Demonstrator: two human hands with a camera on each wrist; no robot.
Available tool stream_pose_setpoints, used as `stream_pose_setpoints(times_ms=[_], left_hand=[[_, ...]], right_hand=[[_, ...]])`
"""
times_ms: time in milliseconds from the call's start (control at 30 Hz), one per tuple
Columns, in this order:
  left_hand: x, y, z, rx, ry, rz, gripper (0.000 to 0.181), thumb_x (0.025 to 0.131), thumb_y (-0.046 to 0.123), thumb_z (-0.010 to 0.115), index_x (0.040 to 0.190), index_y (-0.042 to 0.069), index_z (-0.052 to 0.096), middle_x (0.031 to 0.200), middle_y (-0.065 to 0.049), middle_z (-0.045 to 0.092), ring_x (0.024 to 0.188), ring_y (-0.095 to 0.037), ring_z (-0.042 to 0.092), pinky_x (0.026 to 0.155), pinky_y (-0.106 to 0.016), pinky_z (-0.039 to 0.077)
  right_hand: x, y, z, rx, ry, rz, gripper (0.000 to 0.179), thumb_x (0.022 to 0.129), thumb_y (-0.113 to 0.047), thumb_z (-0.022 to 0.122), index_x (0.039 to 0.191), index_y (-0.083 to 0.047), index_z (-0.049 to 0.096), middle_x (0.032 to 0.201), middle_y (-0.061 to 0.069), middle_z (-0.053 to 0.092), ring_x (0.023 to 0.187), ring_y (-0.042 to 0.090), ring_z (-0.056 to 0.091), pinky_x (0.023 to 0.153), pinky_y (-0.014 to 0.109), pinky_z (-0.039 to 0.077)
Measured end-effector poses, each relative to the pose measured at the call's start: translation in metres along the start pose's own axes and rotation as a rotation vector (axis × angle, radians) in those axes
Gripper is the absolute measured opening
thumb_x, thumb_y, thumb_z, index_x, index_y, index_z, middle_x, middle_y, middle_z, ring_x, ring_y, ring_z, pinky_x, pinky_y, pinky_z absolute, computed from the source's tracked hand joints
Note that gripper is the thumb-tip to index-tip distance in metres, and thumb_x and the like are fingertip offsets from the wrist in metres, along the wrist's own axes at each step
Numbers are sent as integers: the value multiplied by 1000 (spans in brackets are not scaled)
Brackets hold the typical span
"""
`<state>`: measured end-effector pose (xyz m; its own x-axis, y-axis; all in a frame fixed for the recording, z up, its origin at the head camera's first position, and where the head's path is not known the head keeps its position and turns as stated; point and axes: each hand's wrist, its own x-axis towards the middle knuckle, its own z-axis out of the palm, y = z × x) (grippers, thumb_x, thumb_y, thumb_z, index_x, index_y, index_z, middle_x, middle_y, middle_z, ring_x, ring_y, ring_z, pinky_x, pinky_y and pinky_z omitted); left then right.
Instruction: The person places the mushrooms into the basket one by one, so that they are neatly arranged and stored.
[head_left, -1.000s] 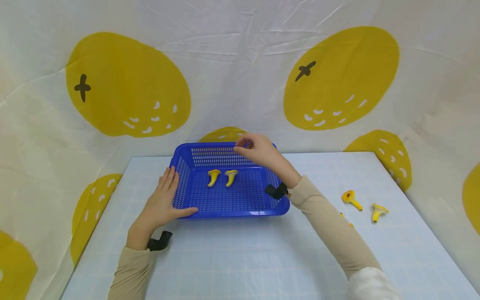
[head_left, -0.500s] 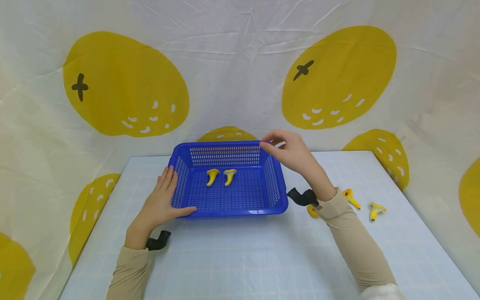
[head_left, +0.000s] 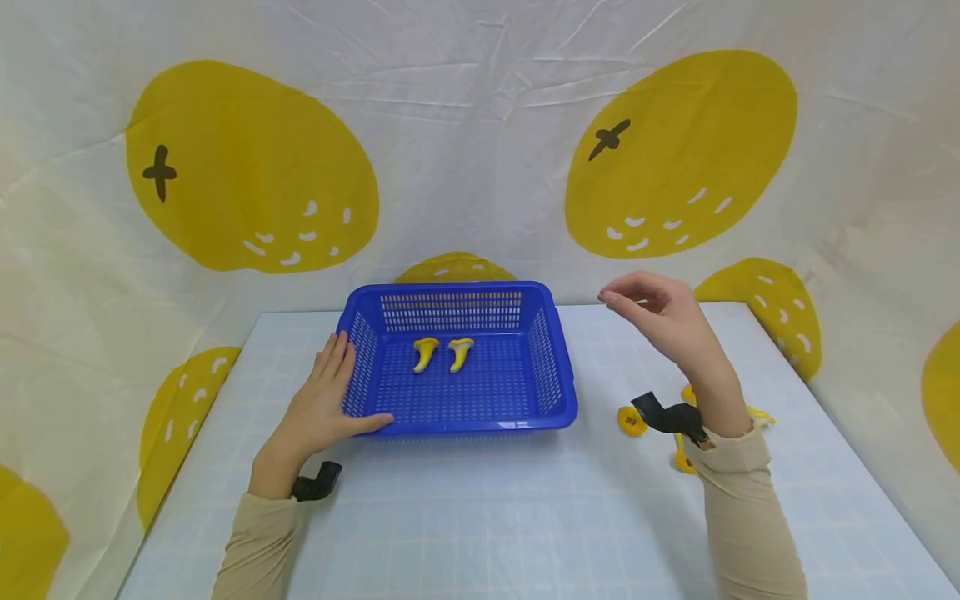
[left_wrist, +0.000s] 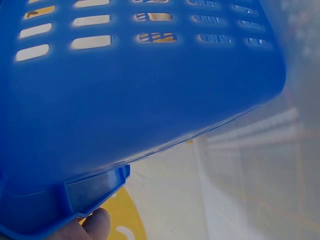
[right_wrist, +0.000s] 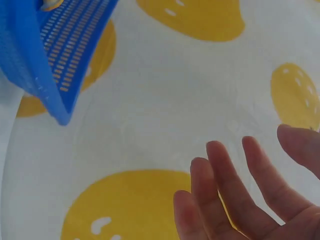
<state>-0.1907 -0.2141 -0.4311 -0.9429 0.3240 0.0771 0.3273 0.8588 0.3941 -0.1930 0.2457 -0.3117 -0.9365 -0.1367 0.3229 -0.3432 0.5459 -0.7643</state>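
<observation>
A blue slotted plastic basket (head_left: 480, 427) stands on the table, holding two yellow chanterelle mushrooms (head_left: 425, 353) side by side. My left hand (head_left: 318, 408) rests on its near left corner, fingers straight along the left rim and thumb along the front rim. In the left wrist view, fingertips (left_wrist: 98, 223) show by the rim, against the basket's outer wall (left_wrist: 125, 100). To the right of the basket, my right hand (head_left: 667, 321) hovers with nothing in it. Its fingers (right_wrist: 230, 187) are loosely spread in the right wrist view.
Several more chanterelles lie on the right of the table, one with its orange cap (head_left: 632, 421) showing, others partly behind my right wrist. The table (head_left: 480, 517) has a pale blue checked cover. A fruit-print cloth (head_left: 465, 167) hangs behind it.
My right hand has moved from over the basket to the right, past its right rim. My left hand and the two mushrooms inside the basket stay as they were.
</observation>
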Motion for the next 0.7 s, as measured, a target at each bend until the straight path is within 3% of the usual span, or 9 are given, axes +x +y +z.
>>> stream_pose_setpoints(times_ms=[233, 367, 600, 700], left_hand=[[0, 1, 0, 7, -2, -7, 133, 74, 73, 70, 156, -5, 1, 164, -17, -11, 151, -35, -10, 121, -51, 1], [0, 1, 1, 2, -5, -8, 133, 73, 73, 70, 156, -5, 1, 164, -17, -11, 151, -34, -11, 121, -51, 1], [0, 0, 1, 7, -5, -6, 134, 73, 74, 70, 156, -5, 1, 165, -17, -12, 151, -32, -12, 121, -50, 1], [0, -1, 2, 5, -3, -9, 134, 73, 74, 69, 156, -4, 0, 165, -16, -12, 151, -34, -11, 121, -51, 2]], right_hand=[[-18, 33, -12, -49, -34, -28, 19, 98, -21, 64, 111, -9, 71, 109, 8, 69, 98, 11, 61, 85, 15, 49], [-30, 56, -15, -67, -73, -26, 14, 97, -16, 66, 109, -11, 72, 107, 3, 70, 97, 10, 62, 85, 14, 49], [-47, 98, -18, -11, -230, -4, 13, 96, -8, 64, 109, -7, 70, 106, 5, 70, 95, 16, 66, 83, 19, 53], [-49, 112, -19, 15, -308, 55, 12, 97, -8, 63, 107, -9, 70, 108, 7, 70, 98, 19, 66, 84, 23, 55]])
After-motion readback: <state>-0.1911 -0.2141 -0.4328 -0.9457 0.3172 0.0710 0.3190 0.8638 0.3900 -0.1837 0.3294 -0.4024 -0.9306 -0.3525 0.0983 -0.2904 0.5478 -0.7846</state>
